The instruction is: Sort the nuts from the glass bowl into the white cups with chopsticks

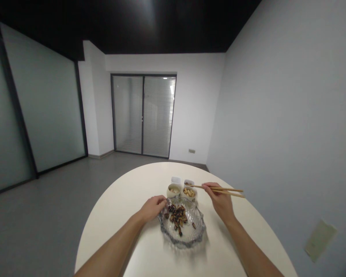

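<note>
A clear glass bowl (pixel 187 240) with a wavy rim holds a heap of dark and brown nut- or seed-like pieces (pixel 177 216). My left hand (pixel 153 207) grips its upper left rim, fingers curled over the edge. My right hand (pixel 220 200) is closed on a pair of wooden chopsticks (pixel 227 189). Their tips reach left to a small white dish (pixel 189 181) with dark bits inside. Just in front of that dish, a cup (pixel 189 193) contains pale tan nuts. Beside it stands another cup (pixel 173 189) with a few light pieces at the bottom.
A small white dish (pixel 175 179) sits behind the cups. Everything rests on a round cream table (pixel 118 209). A grey wall (pixel 285 115) runs close along the right side. Glass doors (pixel 142 115) stand across the floor at the back.
</note>
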Demonstrator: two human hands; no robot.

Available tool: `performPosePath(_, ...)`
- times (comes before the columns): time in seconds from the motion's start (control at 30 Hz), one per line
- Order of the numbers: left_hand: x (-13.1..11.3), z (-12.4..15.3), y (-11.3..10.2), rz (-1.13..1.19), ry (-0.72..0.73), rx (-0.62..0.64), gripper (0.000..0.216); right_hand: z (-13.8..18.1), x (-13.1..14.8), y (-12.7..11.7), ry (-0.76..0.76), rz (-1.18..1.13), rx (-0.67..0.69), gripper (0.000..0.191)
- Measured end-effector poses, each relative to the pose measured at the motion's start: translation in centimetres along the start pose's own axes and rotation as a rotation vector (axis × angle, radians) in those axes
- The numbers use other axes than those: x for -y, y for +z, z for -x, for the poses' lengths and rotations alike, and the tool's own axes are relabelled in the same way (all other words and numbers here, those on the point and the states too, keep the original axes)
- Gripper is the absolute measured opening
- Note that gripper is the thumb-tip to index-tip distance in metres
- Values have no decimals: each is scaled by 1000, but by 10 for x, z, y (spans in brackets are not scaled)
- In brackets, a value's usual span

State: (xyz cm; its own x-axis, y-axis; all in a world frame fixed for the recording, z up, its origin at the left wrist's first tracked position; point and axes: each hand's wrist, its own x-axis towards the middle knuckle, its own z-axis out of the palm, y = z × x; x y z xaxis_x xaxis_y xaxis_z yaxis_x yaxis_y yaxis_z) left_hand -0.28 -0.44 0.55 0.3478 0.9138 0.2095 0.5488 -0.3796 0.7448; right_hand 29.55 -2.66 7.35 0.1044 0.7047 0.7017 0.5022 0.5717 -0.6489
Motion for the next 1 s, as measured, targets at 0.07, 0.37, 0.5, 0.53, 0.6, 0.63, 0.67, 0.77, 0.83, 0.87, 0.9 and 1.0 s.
performPosePath(0.07, 2, 0, 0, 9, 4, 1, 37, 3, 7, -2, 4, -36, 100, 35)
performPosePath(0.37, 2, 0, 0, -1, -2, 0, 38, 8, 18, 1, 71, -85, 370, 24)
performPosePath(0.5, 5, -1, 2, 16, 9, 2, 38, 11, 17, 4, 58, -61, 425, 21)
performPosePath(0.53, 5, -1, 2, 17, 14, 2, 38, 12, 18, 5, 54, -55, 440, 21)
performPosePath(0.6, 4, -1, 2, 16, 14, 1, 38, 14, 19, 8, 53, -52, 467, 21)
performPosePath(0.63, 3, -1, 2, 16, 13, 1, 38, 14, 19, 9, 51, -53, 477, 22)
performPosePath(0.67, 2, -1, 2, 16, 11, 3, 38, 15, 19, 11, 47, -53, 484, 22)
performPosePath(0.77, -1, -1, 1, 19, 8, 10, 39, 16, 19, 14, 33, -58, 489, 22)
performPosePath(0.83, -2, -1, 1, 19, 8, 9, 38, 17, 17, 15, 33, -61, 482, 21)
performPosePath(0.87, -2, -1, 1, 19, 5, 7, 37, 17, 16, 15, 35, -62, 477, 20)
performPosePath(0.9, -2, -1, 1, 20, 5, 5, 37, 17, 15, 16, 38, -63, 470, 20)
performPosePath(1.0, -1, 0, 1, 23, 1, 5, 37, 17, 13, 16, 42, -75, 456, 20)
